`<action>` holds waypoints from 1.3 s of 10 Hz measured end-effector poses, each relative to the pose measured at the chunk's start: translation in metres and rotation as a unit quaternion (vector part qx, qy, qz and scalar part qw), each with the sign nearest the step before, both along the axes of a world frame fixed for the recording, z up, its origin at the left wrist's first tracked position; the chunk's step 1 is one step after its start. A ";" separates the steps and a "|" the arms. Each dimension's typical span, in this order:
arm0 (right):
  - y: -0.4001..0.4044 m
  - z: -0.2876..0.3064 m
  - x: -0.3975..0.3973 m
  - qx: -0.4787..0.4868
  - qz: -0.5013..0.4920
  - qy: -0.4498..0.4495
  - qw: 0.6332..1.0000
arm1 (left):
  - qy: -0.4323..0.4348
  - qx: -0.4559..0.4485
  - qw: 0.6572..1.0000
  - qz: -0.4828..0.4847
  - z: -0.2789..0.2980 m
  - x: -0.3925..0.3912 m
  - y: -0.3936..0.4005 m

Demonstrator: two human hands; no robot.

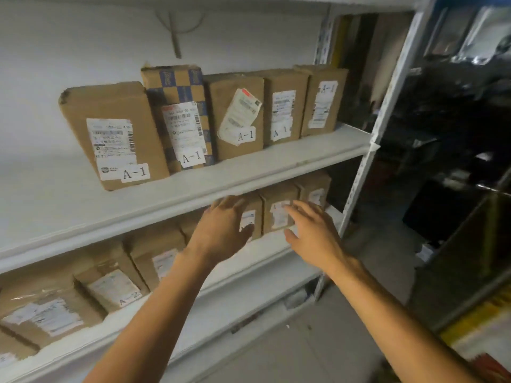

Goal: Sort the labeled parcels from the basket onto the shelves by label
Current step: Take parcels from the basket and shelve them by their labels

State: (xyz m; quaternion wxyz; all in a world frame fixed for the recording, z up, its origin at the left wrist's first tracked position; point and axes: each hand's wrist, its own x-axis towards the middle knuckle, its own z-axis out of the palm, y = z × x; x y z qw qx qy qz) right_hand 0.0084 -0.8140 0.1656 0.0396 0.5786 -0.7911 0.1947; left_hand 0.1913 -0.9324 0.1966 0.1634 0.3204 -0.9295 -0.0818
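Our forearms run up from the near edge, left hand (224, 225) and right hand (312, 230) both empty, fingers (301, 208) spread apart. Straight ahead of them, on the lower shelf (276, 244), stand upright parcels (279, 211); our left hand overlaps one parcel's front, though whether it touches we cannot tell, and the right hovers just beside the next. The upper shelf (193, 186) lip hangs close above our knuckles. A-1 parcels (116, 134) line that shelf. No basket in view.

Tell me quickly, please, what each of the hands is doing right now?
Left hand: open, fingers spread, holding nothing, at a parcel on the lower shelf.
Right hand: open, holding nothing, reaching toward the neighbouring parcel.
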 end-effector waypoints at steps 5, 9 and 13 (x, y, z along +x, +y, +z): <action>0.460 -0.096 -0.016 0.018 -0.539 -0.176 0.823 | -0.098 0.059 0.894 -0.434 -0.097 -0.204 0.361; 0.674 -0.135 0.103 -0.089 -0.790 -0.273 0.542 | -0.176 0.003 0.644 -0.745 -0.150 -0.234 0.655; 0.748 -0.185 0.132 -0.184 -0.889 -0.351 0.232 | -0.264 -0.043 0.410 -0.872 -0.215 -0.264 0.839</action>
